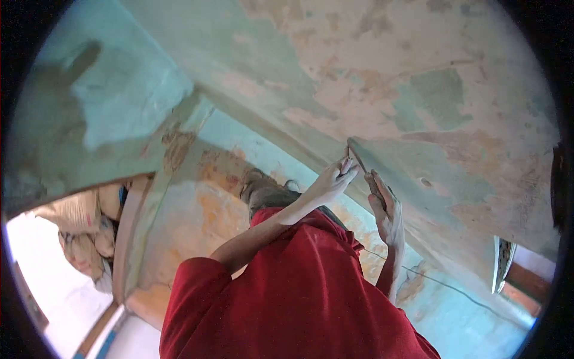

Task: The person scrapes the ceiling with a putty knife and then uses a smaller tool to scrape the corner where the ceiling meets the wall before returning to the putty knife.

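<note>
Nearest the camera is the back of a red shirt, worn by another person who stands facing away with the head tipped back and both arms raised to the ceiling. The hand on the picture's left is closed, its fingertips pinching a thin blade tool near the tip. The hand on the picture's right is clenched around the tool's lower end. The tool slants upward and its tip touches the ceiling, at the edge of a patch of turquoise paint amid bare, peeling plaster. Behind the person's head is a wall with orange and turquoise blotches. Sacks are stacked in the bright opening at the far left. A thin wire crosses the lower wall towards a window at the right. The wearer's own hands do not show.
</note>
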### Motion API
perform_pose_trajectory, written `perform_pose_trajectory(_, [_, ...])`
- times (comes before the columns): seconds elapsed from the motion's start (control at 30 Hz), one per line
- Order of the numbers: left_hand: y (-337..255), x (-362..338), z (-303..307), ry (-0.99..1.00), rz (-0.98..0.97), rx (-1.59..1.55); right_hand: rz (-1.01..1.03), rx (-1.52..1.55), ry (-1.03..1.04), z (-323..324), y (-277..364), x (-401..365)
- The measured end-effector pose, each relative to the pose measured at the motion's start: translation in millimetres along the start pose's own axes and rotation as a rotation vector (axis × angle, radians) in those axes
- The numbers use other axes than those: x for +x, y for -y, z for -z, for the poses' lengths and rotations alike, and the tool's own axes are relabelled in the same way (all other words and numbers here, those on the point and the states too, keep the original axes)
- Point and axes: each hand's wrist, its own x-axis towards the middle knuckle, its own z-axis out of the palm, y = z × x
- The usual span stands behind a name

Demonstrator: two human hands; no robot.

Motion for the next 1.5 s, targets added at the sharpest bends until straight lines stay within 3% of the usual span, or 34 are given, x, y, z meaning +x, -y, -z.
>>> perform_pose_trajectory(0.07, [-4.2,1.2,-18.9,-0.152,0.136,-0.579,-0.071,-0.014,0.080,1.3,-7.5,-1.9])
perform_pose_trajectory(0.1, [-11.9,-0.4,-35.0,-0.405,-0.015,-0.552,-0.145,-0.029,0.134,5.8,-11.0,-2.6])
perform_pose_trajectory(0.13, [-15.0,2.1,-40.2,-0.429,-0.008,-0.557,-0.132,-0.032,0.156,6.0,-10.6,-3.2])
perform_pose_trajectory(0.2, [-15.3,3.7,-47.1,-0.498,-0.082,-0.473,-0.272,0.245,0.118,1.9,-6.7,-6.4])
perform_pose_trajectory(0.23, [-13.6,5.8,-51.9,-0.525,-0.073,-0.478,-0.261,0.239,0.145,2.5,-7.0,-4.7])
perform_pose_trajectory(0.3, [-14.3,12.4,-61.5,-0.671,-0.236,-0.560,-0.179,0.170,0.146,6.5,-8.8,-1.3])
perform_pose_trajectory(0.4, [-14.3,9.5,-63.2,-0.560,-0.274,-0.749,-0.163,0.184,0.151,8.6,-10.7,-0.6])
perform_pose_trajectory(0.53, [-19.9,12.4,-65.9,-0.639,-0.240,-0.763,-0.175,0.193,0.185,8.5,-9.4,3.4])
perform_pose_trajectory(0.7, [-16.9,21.6,-74.9,-0.531,-0.189,-0.934,-0.076,0.022,0.098,6.2,-25.0,1.0])
perform_pose_trajectory(0.83, [-20.9,21.7,-75.3,-0.749,-0.270,-0.856,-0.037,-0.042,0.123,0.5,-12.3,0.2])
perform_pose_trajectory(1.03, [-22.6,12.3,-72.7,-0.726,-0.196,-0.882,0.277,-0.111,0.077,-8.7,-12.3,1.2])
perform_pose_trajectory(1.13, [-17.1,16.8,-76.2,-0.708,-0.191,-0.940,0.137,-0.024,0.132,-7.0,4.5,-2.0])
perform_pose_trajectory(1.2, [-11.1,19.5,-77.6,-0.665,-0.066,-0.925,0.049,-0.097,0.169,-6.6,10.0,-2.3])
perform_pose_trajectory(1.33, [0.0,22.3,-79.1,-0.740,-0.160,-0.920,-0.192,-0.212,0.236,-17.1,18.8,-2.1])
perform_pose_trajectory(1.4, [7.2,26.2,-82.5,-0.725,-0.221,-0.939,0.236,-0.221,0.060,-24.4,-1.6,-3.8])
perform_pose_trajectory(1.5, [5.7,20.6,-70.6,-0.679,-0.150,-0.894,0.162,-0.222,0.083,-27.4,3.8,1.4])
